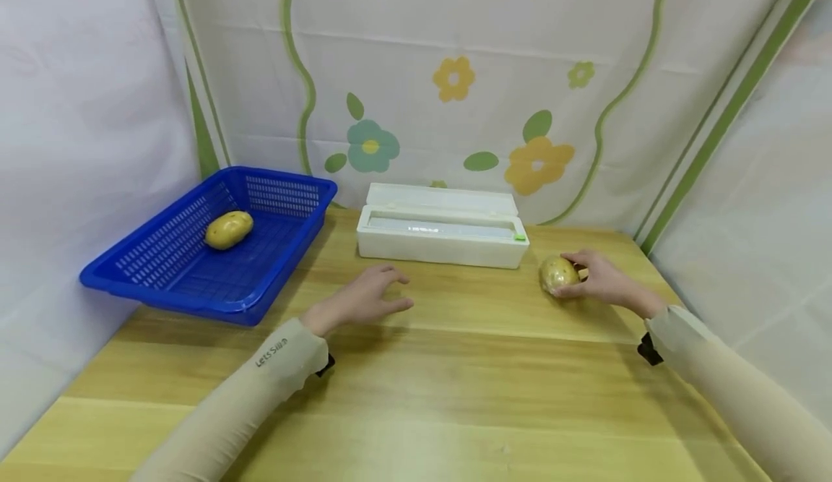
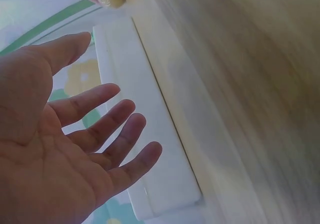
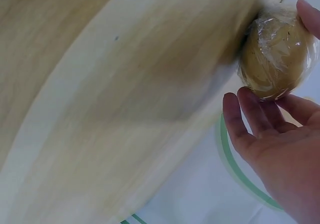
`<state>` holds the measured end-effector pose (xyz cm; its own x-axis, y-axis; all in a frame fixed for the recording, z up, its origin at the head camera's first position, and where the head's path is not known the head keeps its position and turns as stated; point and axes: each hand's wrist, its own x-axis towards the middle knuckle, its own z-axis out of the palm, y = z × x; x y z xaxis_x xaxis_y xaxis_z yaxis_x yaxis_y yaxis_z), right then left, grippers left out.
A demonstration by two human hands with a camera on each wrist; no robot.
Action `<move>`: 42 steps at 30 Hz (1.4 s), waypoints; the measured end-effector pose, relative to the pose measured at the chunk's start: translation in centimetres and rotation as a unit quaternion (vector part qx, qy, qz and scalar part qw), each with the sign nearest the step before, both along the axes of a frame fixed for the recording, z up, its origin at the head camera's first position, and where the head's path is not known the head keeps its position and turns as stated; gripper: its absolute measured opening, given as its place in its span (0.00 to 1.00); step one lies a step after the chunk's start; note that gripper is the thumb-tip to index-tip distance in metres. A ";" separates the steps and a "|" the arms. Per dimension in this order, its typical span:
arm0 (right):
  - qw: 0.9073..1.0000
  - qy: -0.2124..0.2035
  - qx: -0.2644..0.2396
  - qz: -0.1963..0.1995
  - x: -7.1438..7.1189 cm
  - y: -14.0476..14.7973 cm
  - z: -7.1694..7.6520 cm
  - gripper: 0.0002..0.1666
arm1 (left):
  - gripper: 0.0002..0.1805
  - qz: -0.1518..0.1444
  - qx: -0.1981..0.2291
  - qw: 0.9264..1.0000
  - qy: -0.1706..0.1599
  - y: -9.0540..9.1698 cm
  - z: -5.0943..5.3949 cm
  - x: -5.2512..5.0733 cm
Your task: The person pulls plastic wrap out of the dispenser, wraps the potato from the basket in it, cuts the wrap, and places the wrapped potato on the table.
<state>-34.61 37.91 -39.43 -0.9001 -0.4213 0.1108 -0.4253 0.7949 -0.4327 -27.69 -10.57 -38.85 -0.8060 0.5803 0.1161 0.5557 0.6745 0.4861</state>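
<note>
A potato wrapped in clear plastic film (image 1: 557,274) is at the right of the table. My right hand (image 1: 601,278) holds it between thumb and fingers, and the right wrist view shows the crinkled film over the potato (image 3: 276,57). My left hand (image 1: 367,295) hovers over the table, left of centre, with its fingers spread and nothing in them. In front of it stands a white cling film box (image 1: 442,247) with its lid raised; a green slider sits at its right end. The left wrist view shows the palm of the left hand (image 2: 65,139) beside this box.
A blue plastic basket (image 1: 286,265) stands at the left of the wooden table (image 1: 416,395), with an unwrapped-looking potato (image 1: 229,230) inside. Flower-patterned cloth (image 1: 403,70) hangs behind the box, and pale cloth walls close off both sides.
</note>
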 end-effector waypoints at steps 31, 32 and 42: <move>0.991 0.120 -0.041 0.041 -1.7 -8.0 4.2 0.32 | 0.27 0.190 0.155 0.966 0.079 -2.7 2.0 -6.7; 0.992 0.110 -0.051 0.045 -1.9 -8.4 4.3 0.32 | 0.26 0.190 0.157 0.966 0.076 -2.7 2.0 -7.0; 0.991 0.062 -0.104 0.049 -3.8 -10.7 4.7 0.27 | 0.17 0.171 0.185 0.967 0.040 -3.1 2.0 -9.6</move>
